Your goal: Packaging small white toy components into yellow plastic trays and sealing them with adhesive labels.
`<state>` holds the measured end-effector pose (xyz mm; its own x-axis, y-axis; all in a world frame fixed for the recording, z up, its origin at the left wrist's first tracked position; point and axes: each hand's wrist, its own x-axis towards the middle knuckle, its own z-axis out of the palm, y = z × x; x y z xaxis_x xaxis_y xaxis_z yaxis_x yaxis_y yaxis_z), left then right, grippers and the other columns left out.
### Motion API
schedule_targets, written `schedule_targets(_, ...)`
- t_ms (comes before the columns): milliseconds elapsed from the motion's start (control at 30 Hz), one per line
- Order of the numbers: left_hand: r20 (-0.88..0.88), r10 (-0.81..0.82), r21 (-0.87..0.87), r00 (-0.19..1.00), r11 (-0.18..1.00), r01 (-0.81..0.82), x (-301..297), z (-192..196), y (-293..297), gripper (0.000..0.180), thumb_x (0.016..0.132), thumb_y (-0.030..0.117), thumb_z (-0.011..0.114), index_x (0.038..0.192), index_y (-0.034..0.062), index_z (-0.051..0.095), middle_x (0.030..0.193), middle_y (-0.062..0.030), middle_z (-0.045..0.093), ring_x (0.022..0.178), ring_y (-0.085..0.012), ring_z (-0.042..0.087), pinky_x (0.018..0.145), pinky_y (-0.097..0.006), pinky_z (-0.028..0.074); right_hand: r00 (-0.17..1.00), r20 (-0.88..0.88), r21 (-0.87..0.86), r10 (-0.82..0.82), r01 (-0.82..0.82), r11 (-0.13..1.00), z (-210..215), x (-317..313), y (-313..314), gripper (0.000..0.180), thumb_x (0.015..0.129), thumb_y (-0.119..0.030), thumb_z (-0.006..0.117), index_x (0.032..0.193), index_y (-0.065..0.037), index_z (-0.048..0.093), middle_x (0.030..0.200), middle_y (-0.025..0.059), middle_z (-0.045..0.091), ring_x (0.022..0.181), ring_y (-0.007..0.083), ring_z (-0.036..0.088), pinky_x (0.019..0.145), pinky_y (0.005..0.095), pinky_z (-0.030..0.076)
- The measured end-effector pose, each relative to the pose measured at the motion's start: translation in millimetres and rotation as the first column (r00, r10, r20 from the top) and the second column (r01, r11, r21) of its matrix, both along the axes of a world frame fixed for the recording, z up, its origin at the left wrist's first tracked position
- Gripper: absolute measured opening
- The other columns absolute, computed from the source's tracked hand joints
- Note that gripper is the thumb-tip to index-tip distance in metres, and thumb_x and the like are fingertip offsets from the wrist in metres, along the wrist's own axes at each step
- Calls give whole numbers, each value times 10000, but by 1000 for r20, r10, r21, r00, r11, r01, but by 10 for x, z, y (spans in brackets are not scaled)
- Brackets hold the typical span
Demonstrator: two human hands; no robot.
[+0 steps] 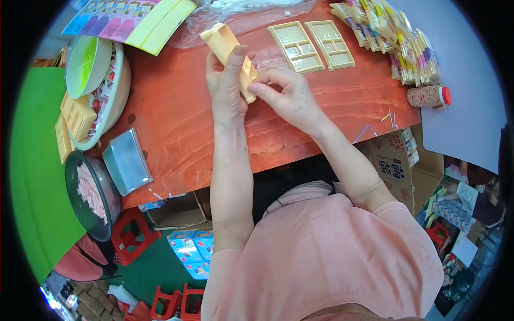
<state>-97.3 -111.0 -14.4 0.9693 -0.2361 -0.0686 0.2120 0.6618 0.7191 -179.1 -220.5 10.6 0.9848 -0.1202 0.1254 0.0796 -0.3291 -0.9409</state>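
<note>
My left hand is closed round a cream plastic compartment tray, held tilted above the table with the thumb across its open side. At the tray's lower end, the thumb and fingers of my right hand pinch together against its edge. Whether a small piece lies between those fingertips is hidden. Just beyond my right hand, two similar trays, a left one and a right one, lie side by side on the red-brown table.
At left stand a white basin of small wrapped pieces with a bowl on it, stacked cream trays, a dark basin and a clear plastic box. Packed trays and a red-lidded jar are at right.
</note>
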Motion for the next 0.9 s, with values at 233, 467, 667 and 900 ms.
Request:
schedule_targets(233, -127, 100, 165, 987, 983, -79, -46, 59, 341, 527, 819, 186, 826, 1185, 12, 488, 980, -84, 613, 813, -155, 640, 665, -303, 560, 969, 115, -151, -219, 235, 960, 17, 62, 48, 170, 873, -117, 691, 795, 19, 626, 827, 84, 660, 754, 152, 633, 679, 298, 509)
schedule_targets(467, -189, 99, 163, 977, 984, -68, -144, 79, 728, 540, 860, 317, 782, 1220, 54, 475, 990, -109, 605, 818, -215, 654, 661, -388, 600, 980, 120, -649, -159, 199, 735, -174, 277, -46, 227, 839, -206, 716, 791, 2, 639, 806, 155, 655, 765, 334, 635, 710, 423, 518)
schedule_targets(667, -142, 57, 71, 988, 996, -48, -183, 2, 640, 516, 868, 310, 779, 1200, 43, 488, 988, -88, 589, 826, -208, 653, 683, -336, 588, 989, -20, -22, 145, -146, 989, 135, 62, 309, 141, 877, -136, 692, 881, 5, 685, 895, 81, 665, 834, 195, 646, 769, 341, 516)
schedule_targets(900, -94, 110, 107, 990, 989, -99, -196, 43, 764, 542, 840, 249, 810, 1190, -3, 482, 994, -88, 606, 847, -187, 648, 690, -320, 573, 994, -5, 44, 111, -111, 993, 50, 7, 568, 153, 910, -109, 649, 837, 25, 648, 842, 57, 633, 797, 123, 603, 764, 290, 506)
